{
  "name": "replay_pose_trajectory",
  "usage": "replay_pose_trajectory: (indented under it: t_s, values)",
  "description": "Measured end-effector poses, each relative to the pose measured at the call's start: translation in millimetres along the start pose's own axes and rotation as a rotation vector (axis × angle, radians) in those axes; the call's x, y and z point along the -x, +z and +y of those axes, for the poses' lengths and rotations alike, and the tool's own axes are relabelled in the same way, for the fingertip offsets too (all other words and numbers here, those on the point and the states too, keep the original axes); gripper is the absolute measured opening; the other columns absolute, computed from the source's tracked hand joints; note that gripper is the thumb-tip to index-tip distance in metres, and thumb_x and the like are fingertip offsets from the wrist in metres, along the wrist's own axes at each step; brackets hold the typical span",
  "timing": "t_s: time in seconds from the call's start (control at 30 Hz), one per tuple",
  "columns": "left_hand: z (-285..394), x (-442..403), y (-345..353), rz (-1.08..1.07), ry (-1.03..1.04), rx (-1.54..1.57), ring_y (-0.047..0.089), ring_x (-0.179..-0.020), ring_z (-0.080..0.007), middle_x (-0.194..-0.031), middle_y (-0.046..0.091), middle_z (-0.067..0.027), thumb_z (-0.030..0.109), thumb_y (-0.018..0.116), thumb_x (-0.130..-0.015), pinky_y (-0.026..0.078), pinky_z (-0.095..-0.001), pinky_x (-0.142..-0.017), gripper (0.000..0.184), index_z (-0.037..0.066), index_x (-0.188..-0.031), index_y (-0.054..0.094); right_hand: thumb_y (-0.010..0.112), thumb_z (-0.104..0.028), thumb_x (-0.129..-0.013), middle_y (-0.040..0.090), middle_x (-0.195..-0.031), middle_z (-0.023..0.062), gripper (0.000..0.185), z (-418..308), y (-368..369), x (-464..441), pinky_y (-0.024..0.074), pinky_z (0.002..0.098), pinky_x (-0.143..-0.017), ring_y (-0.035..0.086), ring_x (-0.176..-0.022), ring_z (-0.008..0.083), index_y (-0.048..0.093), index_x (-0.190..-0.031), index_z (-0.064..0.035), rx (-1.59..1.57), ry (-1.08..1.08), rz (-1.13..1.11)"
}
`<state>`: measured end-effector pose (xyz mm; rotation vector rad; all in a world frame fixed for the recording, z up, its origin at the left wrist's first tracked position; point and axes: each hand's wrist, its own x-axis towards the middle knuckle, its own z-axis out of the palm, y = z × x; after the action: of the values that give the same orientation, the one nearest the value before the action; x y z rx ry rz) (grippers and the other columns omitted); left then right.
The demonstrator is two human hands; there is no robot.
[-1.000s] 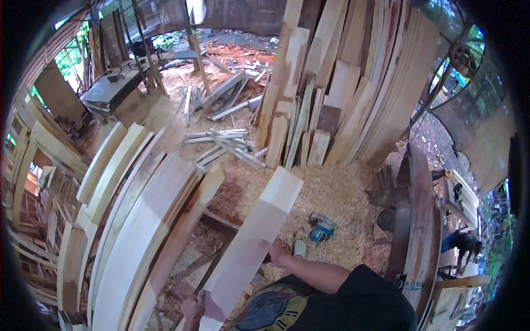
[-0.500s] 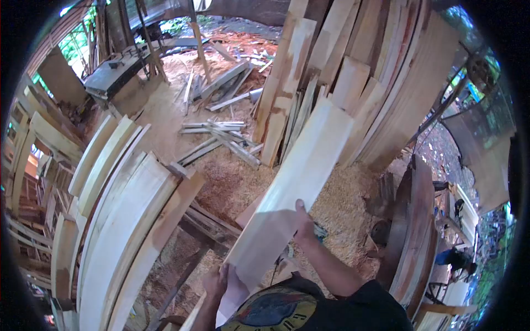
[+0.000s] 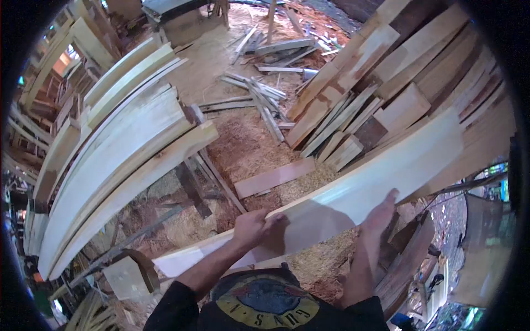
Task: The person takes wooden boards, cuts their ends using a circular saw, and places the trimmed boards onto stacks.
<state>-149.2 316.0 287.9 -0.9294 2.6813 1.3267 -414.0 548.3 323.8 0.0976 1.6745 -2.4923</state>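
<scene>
A long pale plank (image 3: 331, 204) is held up in front of the chest, slanting from lower left to upper right. My left hand (image 3: 255, 227) is closed on its left part, fingers over the upper edge. Farther right, my right hand (image 3: 381, 211) grips the lower edge, with the thumb lying on the plank's face. The plank's right end overlaps the leaning boards in view. Below it shows the dark shirt with a printed emblem.
Curved planks (image 3: 127, 143) are stacked at the left. Boards (image 3: 359, 60) lean at the upper right. Scrap strips (image 3: 265, 99) and a short board (image 3: 276, 177) lie on the sawdust-covered ground. A dark-topped table (image 3: 174, 6) stands at the back.
The plank has swung from steep to flatter, its far end moving right. Both hands moved with it, the left one up and inward. The view has also turned, and the blue tool is no longer visible.
</scene>
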Motion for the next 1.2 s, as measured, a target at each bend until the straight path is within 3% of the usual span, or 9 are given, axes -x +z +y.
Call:
replay_pose_trajectory:
  t_s: [0.27, 0.33, 0.5, 0.73, 0.8, 0.9, 0.93, 1.03, 1.2]
  values:
    - [65.3, -50.7, 39.7, 0.064, 0.218, 0.119, 0.065, -0.079, -0.0403, -0.079, 0.064, -0.0201, 0.058, 0.057, -0.094, 0.051, -0.0492, -0.071, 0.055, 0.004, -0.087, 0.065, 0.05, -0.051, -0.103, 0.05, -0.145, 0.01, 0.064, -110.0, -16.0, -45.3, 0.0336, 0.0422, -0.115, 0.046, -0.133, 0.0284, 0.043, -0.144, -0.0036, -0.028, -0.179, -0.008]
    - [78.7, -62.1, 46.4, 0.06, 0.264, 0.166, 0.063, -0.078, -0.0411, -0.078, 0.061, -0.0202, 0.06, 0.057, -0.093, 0.049, -0.0511, -0.071, 0.058, 0.003, -0.083, 0.062, 0.055, -0.049, -0.101, 0.049, -0.146, 0.0084, 0.06, -149.3, 17.0, -26.9, 0.0339, 0.042, -0.115, 0.046, -0.134, 0.0278, 0.045, -0.143, -0.0079, -0.141, -0.017, 0.154]
    - [100.0, -88.0, 59.1, 0.182, 0.352, 0.285, 0.061, -0.084, -0.0426, -0.082, 0.06, -0.0222, 0.061, 0.055, -0.093, 0.048, -0.051, -0.075, 0.06, 0.001, -0.087, 0.061, 0.059, -0.053, -0.098, 0.044, -0.149, 0.009, 0.066, -183.1, 38.7, -26.5, 0.0348, 0.0488, -0.113, 0.042, -0.136, 0.0296, 0.043, -0.147, -0.0118, -0.095, -0.224, 0.106]
    - [67.5, -134.6, 20.6, 0.171, 0.447, 0.334, 0.062, -0.097, -0.0419, -0.101, 0.066, -0.0224, 0.044, 0.063, -0.092, 0.049, -0.05, -0.087, 0.045, 0.002, -0.106, 0.066, 0.063, -0.052, -0.095, 0.04, -0.152, 0.0112, 0.068, -176.7, 119.5, 5.1, 0.032, 0.0603, -0.112, 0.037, -0.139, 0.0331, 0.041, -0.15, -0.0175, -0.198, -0.317, -0.042]
    - [21.0, -129.8, -2.9, 0.25, 0.437, 0.229, 0.06, -0.106, -0.0416, -0.112, 0.064, -0.0217, 0.037, 0.066, -0.089, 0.047, -0.0492, -0.094, 0.041, 0.004, -0.113, 0.066, 0.066, -0.047, -0.095, 0.049, -0.144, 0.0084, 0.053, -165.1, 144.5, 8.3, 0.0334, 0.0513, -0.114, 0.042, -0.135, 0.0292, 0.054, -0.136, -0.015, -0.21, -0.414, -0.037]
    - [-83.5, -99.3, -56.7, 0.256, 0.189, 0.141, 0.06, -0.106, -0.0398, -0.112, 0.065, -0.0196, 0.026, 0.069, -0.086, 0.044, -0.0508, -0.097, 0.035, 0.006, -0.114, 0.064, 0.071, -0.042, -0.094, 0.05, -0.138, 0.0098, 0.052, -154.3, 167.6, -6.0, 0.0379, 0.0493, -0.11, 0.045, -0.132, 0.0283, 0.056, -0.133, -0.0104, -0.131, -0.516, -0.011]
    - [-135.7, -88.6, -51.4, 0.59, 0.239, -0.019, 0.06, -0.107, -0.0422, -0.112, 0.065, -0.022, 0.021, 0.07, -0.082, 0.045, -0.051, -0.095, 0.034, 0.003, -0.111, 0.065, 0.071, -0.041, -0.094, 0.051, -0.137, 0.01, 0.053, -152.9, 175.9, -14.3, 0.0384, 0.049, -0.11, 0.046, -0.131, 0.0282, 0.055, -0.132, -0.0086, -0.089, -0.566, -0.006]
    - [-230.7, -60.9, -59.5, 0.504, -0.394, -0.196, 0.046, -0.127, -0.0448, -0.135, 0.05, -0.029, 0.037, 0.066, -0.085, 0.035, -0.0558, -0.105, 0.066, -0.001, -0.137, 0.048, 0.071, -0.041, -0.094, 0.051, -0.134, 0.0108, 0.055, -146.4, 204.2, -35.2, 0.0399, 0.0479, -0.109, 0.047, -0.128, 0.0279, 0.055, -0.132, -0.0035, 0.029, -0.703, 0.082]
    - [-305.3, -81.5, -20.0, 0.674, -0.573, -0.28, 0.035, -0.138, -0.0449, -0.15, 0.035, -0.031, 0.037, 0.065, -0.085, 0.027, -0.0582, -0.112, 0.092, 0.001, -0.156, 0.018, 0.071, -0.045, -0.093, 0.051, -0.132, 0.0141, 0.063, -166.6, 259.5, -40.8, 0.0446, 0.0485, -0.105, 0.047, -0.126, 0.029, 0.054, -0.131, 0.0023, 0.169, -0.894, 0.188]
